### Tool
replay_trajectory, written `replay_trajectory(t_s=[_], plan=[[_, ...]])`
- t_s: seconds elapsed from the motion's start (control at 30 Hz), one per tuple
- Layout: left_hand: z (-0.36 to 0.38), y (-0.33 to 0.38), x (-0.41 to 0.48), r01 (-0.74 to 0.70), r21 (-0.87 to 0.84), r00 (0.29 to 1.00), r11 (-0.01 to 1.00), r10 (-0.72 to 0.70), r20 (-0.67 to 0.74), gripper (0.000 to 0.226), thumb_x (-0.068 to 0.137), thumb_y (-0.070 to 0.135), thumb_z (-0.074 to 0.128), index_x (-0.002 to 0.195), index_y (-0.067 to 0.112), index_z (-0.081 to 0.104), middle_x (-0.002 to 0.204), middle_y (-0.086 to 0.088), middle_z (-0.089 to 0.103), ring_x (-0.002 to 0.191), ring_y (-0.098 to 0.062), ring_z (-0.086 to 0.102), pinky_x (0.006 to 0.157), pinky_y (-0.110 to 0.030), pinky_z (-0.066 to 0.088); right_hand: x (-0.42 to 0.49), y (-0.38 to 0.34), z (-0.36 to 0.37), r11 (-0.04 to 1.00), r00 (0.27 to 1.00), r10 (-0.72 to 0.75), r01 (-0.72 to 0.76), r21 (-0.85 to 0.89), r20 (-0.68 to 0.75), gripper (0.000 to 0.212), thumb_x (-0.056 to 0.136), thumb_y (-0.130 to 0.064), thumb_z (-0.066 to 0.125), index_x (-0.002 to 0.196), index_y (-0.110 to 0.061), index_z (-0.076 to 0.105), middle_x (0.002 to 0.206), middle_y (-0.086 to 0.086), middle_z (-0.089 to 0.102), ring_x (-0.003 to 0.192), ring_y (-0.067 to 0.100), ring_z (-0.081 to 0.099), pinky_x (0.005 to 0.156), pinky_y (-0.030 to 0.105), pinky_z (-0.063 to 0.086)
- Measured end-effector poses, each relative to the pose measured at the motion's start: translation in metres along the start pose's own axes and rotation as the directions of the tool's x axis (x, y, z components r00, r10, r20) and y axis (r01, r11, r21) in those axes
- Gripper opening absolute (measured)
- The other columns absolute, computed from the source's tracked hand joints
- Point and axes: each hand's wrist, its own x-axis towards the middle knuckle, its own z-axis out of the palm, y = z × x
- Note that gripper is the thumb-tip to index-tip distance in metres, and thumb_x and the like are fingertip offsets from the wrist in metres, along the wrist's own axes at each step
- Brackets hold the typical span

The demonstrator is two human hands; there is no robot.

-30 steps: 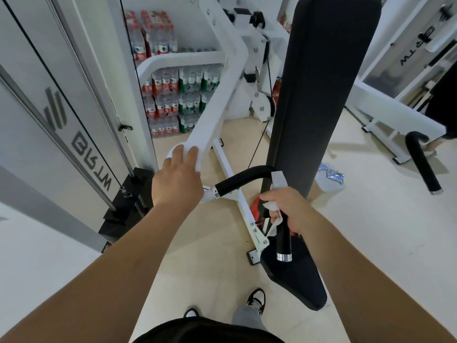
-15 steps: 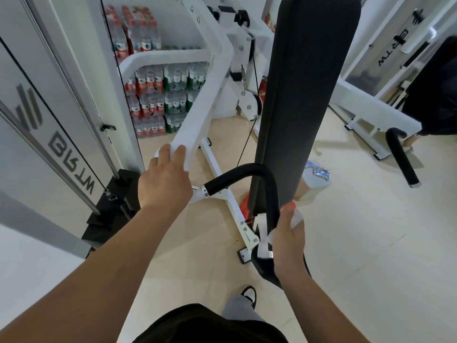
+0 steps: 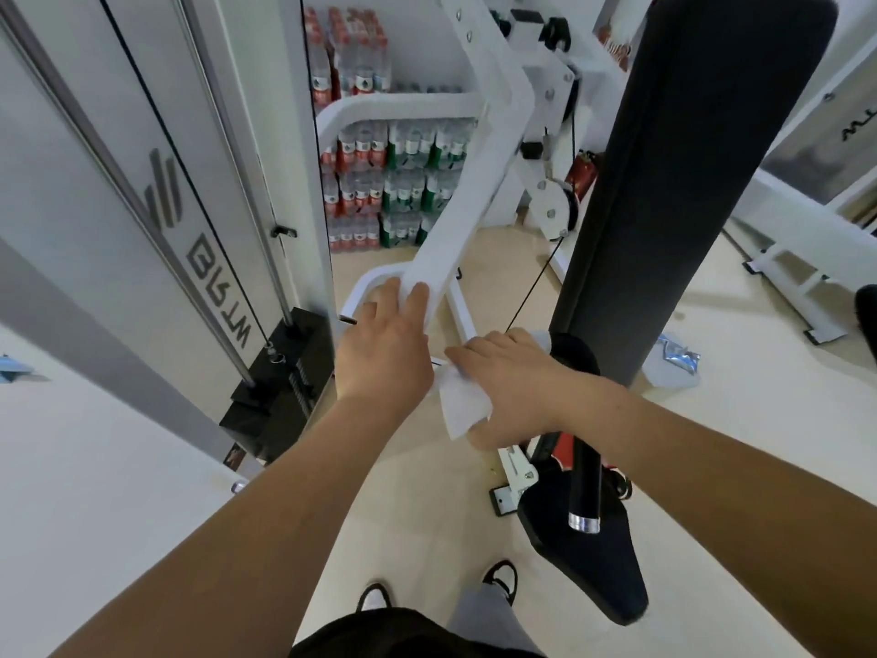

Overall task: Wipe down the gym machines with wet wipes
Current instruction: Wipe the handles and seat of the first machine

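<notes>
A white gym machine stands in front of me, with a slanted white arm [image 3: 467, 216], a tall black back pad [image 3: 678, 182] and a black seat [image 3: 593, 562]. My left hand [image 3: 384, 344] grips the lower end of the white arm. My right hand [image 3: 512, 377] holds a white wet wipe [image 3: 462, 403] wrapped over the upper, horizontal part of the curved black handle [image 3: 586, 472]. Part of the wipe hangs loose below my fingers. The handle's lower end with its chrome cap points down over the seat.
The black weight stack [image 3: 280, 372] and its grey guard panel [image 3: 142, 192] stand at the left. Stacked packs of water bottles [image 3: 394, 182] fill the back. A wipe packet [image 3: 676, 360] lies on the floor at the right. Another white machine frame [image 3: 802, 258] stands at the far right.
My right hand has slid the wipe from the handle's lower vertical end up and left to its upper part, close to my left hand. My left hand stays on the white arm.
</notes>
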Motion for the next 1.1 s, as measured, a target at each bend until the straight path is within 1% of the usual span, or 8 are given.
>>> replay_trajectory(t_s=[0.23,0.37,0.5,0.63,0.73,0.93,1.0,1.1], plan=[[-0.002,0.001,0.001,0.011,0.010,1.000,1.000,-0.011,0.004,0.059,0.096,0.030,0.059,0.147,0.029,0.030,0.157,-0.003,0.033,0.126,-0.030,0.052,0.074,-0.038,0.048,0.046,-0.017,-0.047,0.977,0.886,0.044,-0.134,0.164,0.462,0.104,0.058,-0.071,0.087,0.142,-0.023,0.051,0.130,-0.010,0.060,0.116,0.019,0.061,0.101,0.039,0.052],[-0.002,0.000,0.000,0.001,0.013,1.000,1.000,0.000,-0.013,0.059,0.097,0.030,0.059,0.149,0.029,0.031,0.159,-0.002,0.032,0.125,-0.029,0.053,0.073,-0.037,0.046,0.047,-0.022,-0.033,0.989,0.966,0.107,-0.079,-0.125,0.236,0.007,0.081,-0.022,0.063,0.084,-0.015,0.064,0.073,-0.003,0.061,0.060,0.018,0.057,0.066,0.033,0.056],[-0.003,0.001,-0.002,-0.004,0.026,1.000,1.000,0.004,-0.003,0.058,0.099,0.032,0.058,0.151,0.028,0.031,0.160,-0.002,0.031,0.123,-0.031,0.054,0.077,-0.041,0.051,0.035,-0.010,-0.021,0.982,0.998,0.041,-0.033,-0.185,0.043,0.014,0.082,-0.018,0.052,0.068,-0.019,0.052,0.066,-0.002,0.054,0.055,0.020,0.053,0.057,0.029,0.048],[-0.005,0.003,-0.002,0.007,0.026,1.000,1.000,-0.007,0.002,0.055,0.102,0.033,0.053,0.152,0.028,0.029,0.161,-0.003,0.030,0.122,-0.032,0.054,0.077,-0.043,0.052,0.021,0.026,-0.009,0.957,0.986,0.138,-0.157,-0.244,-0.091,0.007,0.088,-0.021,0.055,0.082,-0.019,0.059,0.073,-0.002,0.056,0.063,0.019,0.055,0.058,0.032,0.040],[-0.006,0.003,-0.003,0.007,0.025,1.000,1.000,-0.008,0.013,0.054,0.103,0.032,0.051,0.152,0.027,0.028,0.161,-0.004,0.028,0.124,-0.032,0.053,0.081,-0.044,0.053,0.001,0.062,0.005,0.927,0.910,0.374,-0.365,0.082,-0.181,0.007,0.086,-0.017,0.057,0.091,-0.020,0.062,0.081,-0.002,0.061,0.076,0.022,0.061,0.063,0.032,0.045],[-0.008,0.004,-0.005,-0.018,0.057,0.999,0.998,0.016,0.036,0.057,0.104,0.032,0.050,0.154,0.025,0.023,0.165,-0.009,0.025,0.137,-0.032,0.043,0.098,-0.047,0.049,-0.031,0.057,0.042,0.309,0.653,0.756,-0.308,0.900,-0.036,0.010,0.087,-0.024,0.070,0.087,-0.015,0.065,0.084,0.007,0.066,0.076,0.024,0.064,0.063,0.034,0.052],[-0.010,0.004,-0.005,-0.031,0.041,0.999,0.999,0.029,0.039,0.056,0.103,0.030,0.052,0.152,0.025,0.025,0.163,-0.009,0.027,0.135,-0.033,0.044,0.096,-0.048,0.050,-0.045,0.045,0.050,0.044,0.617,0.778,-0.239,0.970,0.117,0.013,0.090,-0.024,0.072,0.094,-0.016,0.064,0.090,0.009,0.067,0.080,0.023,0.064,0.067,0.032,0.050],[-0.008,0.004,-0.005,-0.036,0.049,0.998,0.998,0.034,0.043,0.055,0.102,0.029,0.054,0.150,0.023,0.028,0.161,-0.011,0.030,0.134,-0.034,0.045,0.095,-0.049,0.051,-0.062,0.020,0.072,-0.083,0.550,0.812,-0.221,0.972,0.195,0.016,0.094,-0.026,0.068,0.100,-0.013,0.061,0.086,0.006,0.066,0.076,0.018,0.064,0.063,0.028,0.048]])
